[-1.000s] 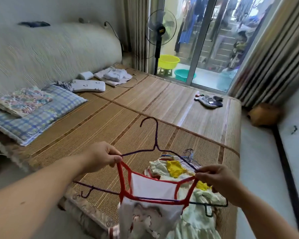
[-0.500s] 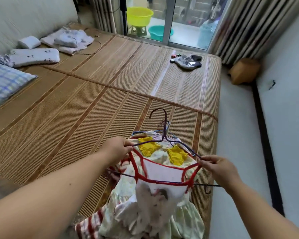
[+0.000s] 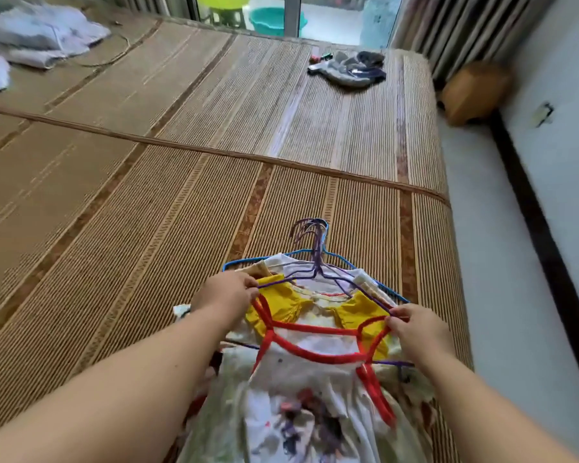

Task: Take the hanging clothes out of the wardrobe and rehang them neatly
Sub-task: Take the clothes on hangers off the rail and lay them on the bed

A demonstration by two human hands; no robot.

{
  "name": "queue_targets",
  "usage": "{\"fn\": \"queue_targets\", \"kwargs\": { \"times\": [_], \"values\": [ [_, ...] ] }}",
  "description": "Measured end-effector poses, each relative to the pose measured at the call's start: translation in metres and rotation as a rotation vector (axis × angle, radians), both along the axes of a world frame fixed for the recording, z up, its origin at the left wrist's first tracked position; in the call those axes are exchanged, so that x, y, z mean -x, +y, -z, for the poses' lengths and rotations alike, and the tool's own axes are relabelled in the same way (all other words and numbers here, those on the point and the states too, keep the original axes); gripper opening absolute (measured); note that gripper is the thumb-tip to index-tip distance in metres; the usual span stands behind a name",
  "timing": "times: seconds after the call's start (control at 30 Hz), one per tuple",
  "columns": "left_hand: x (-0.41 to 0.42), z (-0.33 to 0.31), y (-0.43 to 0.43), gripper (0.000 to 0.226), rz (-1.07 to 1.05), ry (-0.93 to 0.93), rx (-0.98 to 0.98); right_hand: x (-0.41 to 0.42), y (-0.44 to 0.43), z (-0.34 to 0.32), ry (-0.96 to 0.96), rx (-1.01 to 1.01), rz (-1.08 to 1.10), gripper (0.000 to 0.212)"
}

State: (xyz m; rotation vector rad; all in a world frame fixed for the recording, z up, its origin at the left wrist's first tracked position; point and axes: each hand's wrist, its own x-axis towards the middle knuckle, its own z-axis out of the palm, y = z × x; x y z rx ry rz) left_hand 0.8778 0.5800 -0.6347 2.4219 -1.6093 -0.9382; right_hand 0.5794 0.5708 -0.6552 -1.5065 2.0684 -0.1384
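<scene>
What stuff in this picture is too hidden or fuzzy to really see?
Head view only:
1. Picture printed on the red-trimmed top: motion blur smears it.
2. Clothes pile under it: the top, left hand and right hand cover most, so no counting.
3. Hanger hooks: tangled and blurred together, number unclear.
4. Green basin: cut off by the top edge.

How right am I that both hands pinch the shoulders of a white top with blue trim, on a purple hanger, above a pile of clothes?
The trim on the white top is red, not blue, as the head view shows. The rest is right: the left hand and right hand pinch its shoulders on the purple hanger, above the pile of clothes.
</scene>
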Motion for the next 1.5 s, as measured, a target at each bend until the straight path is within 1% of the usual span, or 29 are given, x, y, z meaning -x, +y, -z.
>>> {"fn": "queue_targets", "kwargs": {
  "times": [0.07, 0.13, 0.23, 0.3, 0.37, 0.47, 0.57, 0.7, 0.8, 0.93, 1.03, 1.1, 1.3, 1.37, 1.4, 1.5],
  "values": [
    [0.003, 0.026, -0.015, 0.024, 0.045, -0.015, 0.009, -0.001, -0.007, 0.022, 0.082, -0.027, 0.019, 0.018],
    [0.006, 0.048, -0.021, 0.032, 0.089, -0.012, 0.012, -0.002, -0.008, 0.034, 0.108, -0.049, 0.026, 0.021],
    [0.013, 0.068, -0.016, 0.052, 0.166, -0.041, -0.016, -0.003, -0.002, 0.045, 0.055, -0.043, 0.04, 0.039],
    [0.017, 0.068, -0.004, 0.064, 0.219, -0.083, -0.033, -0.007, 0.007, 0.045, 0.029, -0.043, 0.001, 0.051],
    [0.018, 0.059, 0.013, 0.071, 0.27, -0.099, -0.062, -0.012, 0.016, 0.039, 0.05, -0.043, -0.064, 0.065],
    [0.019, 0.03, 0.04, 0.073, 0.334, -0.096, -0.103, -0.024, 0.025, 0.012, 0.137, -0.05, -0.187, 0.075],
    [0.017, -0.019, 0.065, 0.068, 0.347, -0.091, -0.098, -0.042, 0.035, -0.036, 0.115, -0.027, -0.335, 0.073],
    [0.011, -0.101, 0.098, 0.065, 0.314, -0.114, -0.062, -0.07, 0.049, -0.119, 0.101, 0.011, -0.562, 0.066],
    [0.005, -0.165, 0.133, 0.064, 0.288, -0.152, -0.017, -0.09, 0.068, -0.187, 0.143, 0.064, -0.73, 0.065],
    [-0.01, -0.252, 0.19, 0.063, 0.233, -0.194, 0.07, -0.128, 0.102, -0.269, 0.091, 0.197, -0.912, 0.072],
    [-0.027, -0.302, 0.237, 0.064, 0.159, -0.251, 0.142, -0.165, 0.131, -0.313, 0.026, 0.256, -1.073, 0.08],
    [-0.044, -0.329, 0.276, 0.063, 0.079, -0.307, 0.166, -0.197, 0.155, -0.338, 0.005, 0.275, -1.191, 0.082],
    [-0.102, -0.401, 0.396, 0.062, -0.192, -0.493, 0.196, -0.3, 0.245, -0.409, -0.076, 0.423, -1.57, 0.073],
    [-0.119, -0.42, 0.442, 0.075, -0.318, -0.552, 0.206, -0.335, 0.281, -0.432, -0.096, 0.472, -1.709, 0.07],
    [-0.124, -0.429, 0.466, 0.076, -0.373, -0.583, 0.196, -0.353, 0.301, -0.44, -0.101, 0.484, -1.769, 0.069],
    [-0.14, -0.448, 0.534, 0.068, -0.533, -0.675, 0.215, -0.399, 0.361, -0.463, -0.136, 0.496, -1.918, 0.063]
  ]
}}
